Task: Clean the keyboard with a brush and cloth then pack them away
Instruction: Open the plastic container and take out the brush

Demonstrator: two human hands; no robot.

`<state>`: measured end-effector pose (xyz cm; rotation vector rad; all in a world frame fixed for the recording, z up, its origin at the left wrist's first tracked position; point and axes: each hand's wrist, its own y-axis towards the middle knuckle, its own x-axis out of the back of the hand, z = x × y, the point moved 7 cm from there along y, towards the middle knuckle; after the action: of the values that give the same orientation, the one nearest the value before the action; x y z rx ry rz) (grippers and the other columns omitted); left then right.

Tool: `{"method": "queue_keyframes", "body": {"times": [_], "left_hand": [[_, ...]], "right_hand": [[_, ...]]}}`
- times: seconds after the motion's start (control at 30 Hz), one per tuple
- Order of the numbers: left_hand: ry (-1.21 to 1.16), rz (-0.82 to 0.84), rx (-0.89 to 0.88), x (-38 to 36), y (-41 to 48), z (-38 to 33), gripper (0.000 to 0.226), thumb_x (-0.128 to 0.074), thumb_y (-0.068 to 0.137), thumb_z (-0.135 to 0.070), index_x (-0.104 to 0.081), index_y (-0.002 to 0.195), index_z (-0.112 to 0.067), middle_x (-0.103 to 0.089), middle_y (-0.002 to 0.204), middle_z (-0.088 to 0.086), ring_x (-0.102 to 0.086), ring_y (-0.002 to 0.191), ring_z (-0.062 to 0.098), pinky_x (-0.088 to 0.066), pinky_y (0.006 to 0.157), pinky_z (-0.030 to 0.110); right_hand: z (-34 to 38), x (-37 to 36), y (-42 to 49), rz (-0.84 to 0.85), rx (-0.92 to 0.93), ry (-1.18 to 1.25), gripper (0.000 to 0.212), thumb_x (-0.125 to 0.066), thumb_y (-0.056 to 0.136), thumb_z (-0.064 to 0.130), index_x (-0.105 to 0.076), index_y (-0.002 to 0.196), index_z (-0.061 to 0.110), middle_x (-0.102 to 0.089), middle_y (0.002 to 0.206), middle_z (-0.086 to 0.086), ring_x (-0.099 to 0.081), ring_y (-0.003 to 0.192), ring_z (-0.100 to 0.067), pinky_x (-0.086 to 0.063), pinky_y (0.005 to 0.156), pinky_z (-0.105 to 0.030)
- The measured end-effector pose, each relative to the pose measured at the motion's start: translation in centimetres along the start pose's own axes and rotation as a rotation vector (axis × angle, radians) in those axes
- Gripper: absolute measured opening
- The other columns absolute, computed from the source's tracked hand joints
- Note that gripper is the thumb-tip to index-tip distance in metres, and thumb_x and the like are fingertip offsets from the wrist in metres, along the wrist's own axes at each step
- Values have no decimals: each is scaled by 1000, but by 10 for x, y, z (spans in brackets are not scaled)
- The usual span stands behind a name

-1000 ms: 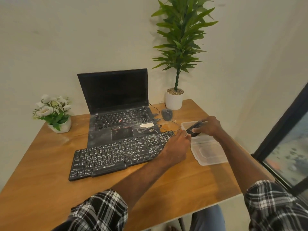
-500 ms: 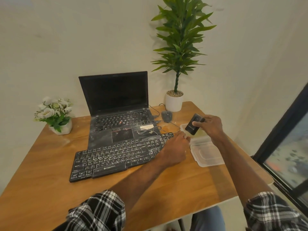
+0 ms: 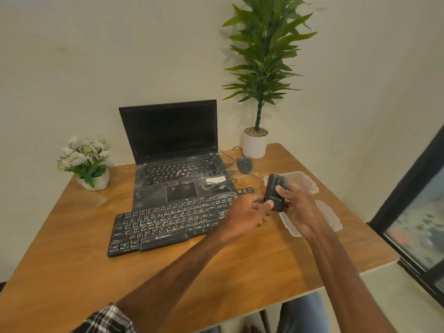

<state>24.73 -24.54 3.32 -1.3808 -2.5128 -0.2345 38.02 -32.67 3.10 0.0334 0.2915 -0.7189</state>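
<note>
- The right hand [image 3: 300, 210] grips the black case [image 3: 275, 192]; the left hand [image 3: 242, 215] pinches its low end.
- The case stands almost straight up, top end pointing away, with the keyboard [image 3: 168, 222] left of the hands.
- A wooden table [image 3: 240, 272] is below and a pale wall is behind.

A wooden counter [image 3: 72, 260] stands against a plain cream wall [image 3: 96, 56], which rises behind it and bends round to its right. Right of the counter, a dark-framed window [image 3: 418, 224] reaches down toward the pale floor [image 3: 384, 296]. Soft, even light covers the counter top.
</note>
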Motion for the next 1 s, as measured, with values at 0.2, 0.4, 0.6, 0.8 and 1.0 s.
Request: {"method": "queue_keyframes", "body": {"times": [0.2,0.4,0.6,0.8,1.0], "left_hand": [[-2,-77,-55,16,-5,7,22,-69,101,-23,-77,111,-5,-80,84,4,-72,68,8,-63,70,43],[83,-69,-150,22,-22,-1,20,-71,99,-22,-80,107,-6,-80,85,0,-74,69,8,-64,66,33],[135,-47,-120,44,-36,-1,26,-65,104,-30,-78,110,-9,-81,89,-2,-76,73,13,-65,69,37],[110,-115,-94,76,-42,3,25,-64,104,-29,-77,113,-10,-81,92,-2,-76,74,15,-62,66,29],[34,-169,-98,89,-45,-7,27,-66,102,-33,-73,120,-14,-79,102,-2,-76,80,15,-65,69,35]], "right_hand": [[-3,-20,-12,35,38,-29,26,-58,100,9,-66,124,2,-75,110,-18,-73,99,-33,-58,81,-40],[-7,-38,-26,86,69,-14,30,-53,103,18,-65,123,-1,-74,111,-19,-72,88,-35,-57,59,-39],[-11,-45,-29,62,75,-4,34,-54,102,25,-66,121,-1,-72,106,-19,-69,94,-28,-57,87,-41],[-12,-60,-35,104,69,24,45,-55,101,33,-64,122,-6,-72,101,-17,-69,88,-24,-59,73,-33],[-12,-77,-43,178,74,-23,41,-56,102,29,-61,124,-5,-71,92,-13,-67,75,-21,-56,61,-29]]}}
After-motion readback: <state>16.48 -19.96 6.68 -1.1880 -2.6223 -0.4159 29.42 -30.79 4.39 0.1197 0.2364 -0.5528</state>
